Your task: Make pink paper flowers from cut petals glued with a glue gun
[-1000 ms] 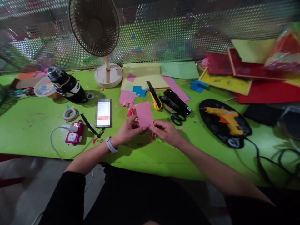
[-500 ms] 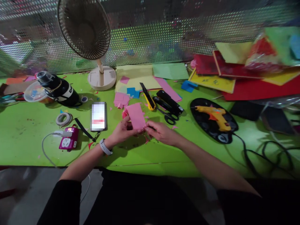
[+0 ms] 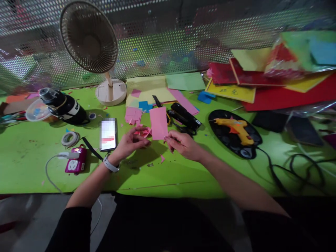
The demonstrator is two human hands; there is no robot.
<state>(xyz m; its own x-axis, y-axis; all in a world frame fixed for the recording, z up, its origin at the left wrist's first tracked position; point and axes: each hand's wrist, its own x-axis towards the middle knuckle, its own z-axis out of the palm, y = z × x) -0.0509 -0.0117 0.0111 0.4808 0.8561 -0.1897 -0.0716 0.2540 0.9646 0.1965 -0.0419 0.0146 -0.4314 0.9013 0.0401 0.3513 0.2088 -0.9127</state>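
Note:
A pink paper rectangle [image 3: 158, 123] is pinched at its lower right corner by my right hand [image 3: 182, 144]. To its left, my left hand [image 3: 131, 142] is off the paper, with thumb and fingers apart and nothing between them. Pink and red paper scraps [image 3: 143, 131] lie just beyond the left fingertips. Behind the held sheet are a utility knife [image 3: 156, 101], partly covered by it, and a black stapler [image 3: 186, 116]. Scissors, mostly hidden, rest beside the stapler near my right hand.
A fan [image 3: 110, 92] stands at the back, left of coloured paper sheets [image 3: 149, 85]. On the left are a black bottle [image 3: 67, 108], a phone [image 3: 108, 134], a tape roll [image 3: 70, 139] and a purple power adapter [image 3: 76, 160]. A yellow glue gun [image 3: 233, 129] lies on a black tray at right.
My left hand has let go of the pink paper and drawn left, its fingers opening. The paper now stays in my right hand alone, turned more upright. The view has shifted slightly.

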